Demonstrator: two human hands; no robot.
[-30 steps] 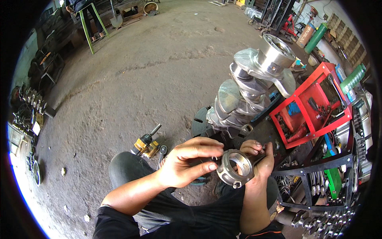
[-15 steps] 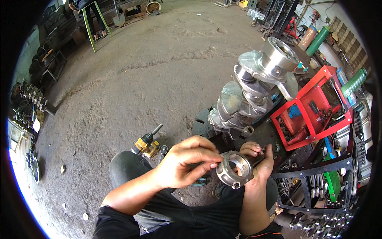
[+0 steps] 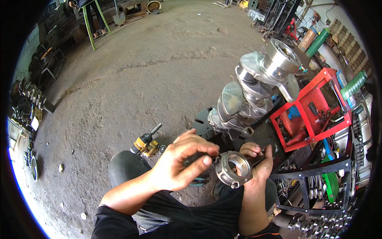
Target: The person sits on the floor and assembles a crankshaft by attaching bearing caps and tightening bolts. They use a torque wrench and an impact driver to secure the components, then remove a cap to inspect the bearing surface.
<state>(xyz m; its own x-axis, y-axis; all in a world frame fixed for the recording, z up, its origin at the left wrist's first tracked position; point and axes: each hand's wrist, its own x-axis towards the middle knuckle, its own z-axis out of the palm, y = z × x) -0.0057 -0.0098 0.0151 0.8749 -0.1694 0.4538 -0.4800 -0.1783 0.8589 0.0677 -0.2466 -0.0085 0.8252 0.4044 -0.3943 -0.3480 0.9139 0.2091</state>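
My right hand (image 3: pixel 260 167) is wrapped round the shank of a metal connecting rod (image 3: pixel 223 175), whose big ring end faces left over my lap. Just left of that ring is my left hand (image 3: pixel 179 163), its thumb and forefinger apart. A small dark bit shows between its fingertips and the ring's edge; I cannot make out what it is. Beyond my hands a large crankshaft (image 3: pixel 232 99) stands on end, leaning right in this view. A small rod end (image 3: pixel 248 131) shows near its foot. On the floor by my left knee lies a yellow and black impact wrench (image 3: pixel 146 144) with a long socket.
To the right stands a red tool cart (image 3: pixel 304 137) with tools inside. Nearer is a black metal rack (image 3: pixel 310 172) of metal parts, with more crankshafts (image 3: pixel 318 227) below. Green cylinders (image 3: pixel 318 42) stand at the far right. A person (image 3: pixel 93 20) is at the far left behind a green stand.
My left hand has drawn back slightly from the ring, and its thumb and forefinger have spread apart. My right hand keeps the connecting rod in nearly the same place.
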